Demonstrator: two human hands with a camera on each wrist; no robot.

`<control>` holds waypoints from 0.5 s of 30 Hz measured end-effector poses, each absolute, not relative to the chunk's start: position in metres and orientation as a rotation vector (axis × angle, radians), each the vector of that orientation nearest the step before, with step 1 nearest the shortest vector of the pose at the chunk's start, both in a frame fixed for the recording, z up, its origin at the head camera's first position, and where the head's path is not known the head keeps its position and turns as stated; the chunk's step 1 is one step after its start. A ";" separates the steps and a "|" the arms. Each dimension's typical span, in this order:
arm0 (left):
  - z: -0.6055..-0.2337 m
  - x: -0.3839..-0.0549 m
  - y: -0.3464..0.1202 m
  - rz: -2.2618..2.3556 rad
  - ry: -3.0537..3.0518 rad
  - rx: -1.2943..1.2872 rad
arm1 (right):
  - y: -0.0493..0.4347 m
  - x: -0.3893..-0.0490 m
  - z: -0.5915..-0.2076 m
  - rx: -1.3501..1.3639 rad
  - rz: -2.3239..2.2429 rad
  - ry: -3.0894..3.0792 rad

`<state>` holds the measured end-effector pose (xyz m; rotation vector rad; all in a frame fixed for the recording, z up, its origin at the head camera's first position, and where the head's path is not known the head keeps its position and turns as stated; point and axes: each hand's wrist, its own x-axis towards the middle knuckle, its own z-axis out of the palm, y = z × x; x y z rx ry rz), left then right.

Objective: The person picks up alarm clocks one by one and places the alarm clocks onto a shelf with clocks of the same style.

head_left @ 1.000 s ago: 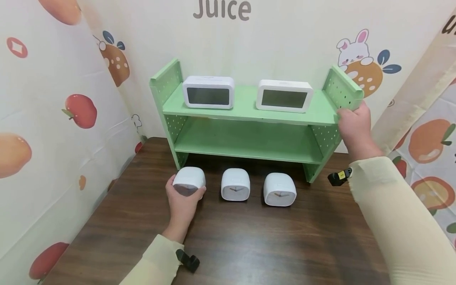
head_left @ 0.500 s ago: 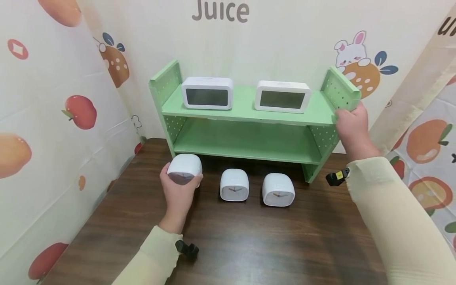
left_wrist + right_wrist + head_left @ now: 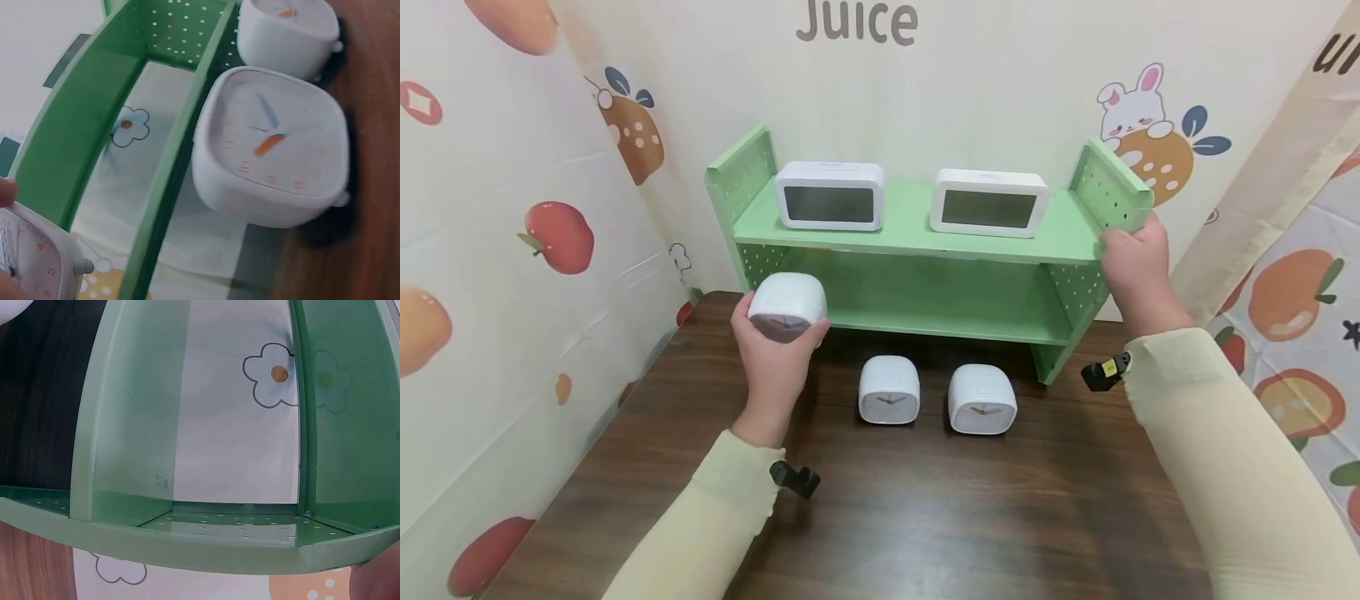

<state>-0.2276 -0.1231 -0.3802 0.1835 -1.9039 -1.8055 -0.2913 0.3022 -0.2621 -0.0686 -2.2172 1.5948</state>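
My left hand grips a small white analog clock from the near side, thumb on its right. It is off the table, in front of the left end of the green shelf's lower board. Part of this clock's dial shows at the lower left of the left wrist view. Up at the right, my right hand holds the front edge of the shelf's side panel. Two similar clocks stand on the table, a middle one and a right one.
Two white digital clocks, a left one and a right one, stand on the upper board. The shelf rests on a dark wooden table. Behind it hangs a printed curtain.
My left hand has lifted the clock from the table and carried it up to the lower board's height. My right hand has kept its hold on the shelf.
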 end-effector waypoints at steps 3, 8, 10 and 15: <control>-0.373 -0.234 -0.121 -1.781 -1.934 0.128 | 0.303 -0.291 -0.262 -0.074 1.580 -2.228; -0.364 -0.245 -0.112 -1.731 -1.958 0.071 | 0.303 -0.291 -0.263 -0.073 1.576 -2.228; -0.360 -0.250 -0.108 -1.723 -1.963 0.066 | 0.303 -0.290 -0.262 -0.073 1.575 -2.228; -0.354 -0.261 -0.102 -1.745 -1.983 0.076 | 0.302 -0.289 -0.260 -0.081 1.584 -2.231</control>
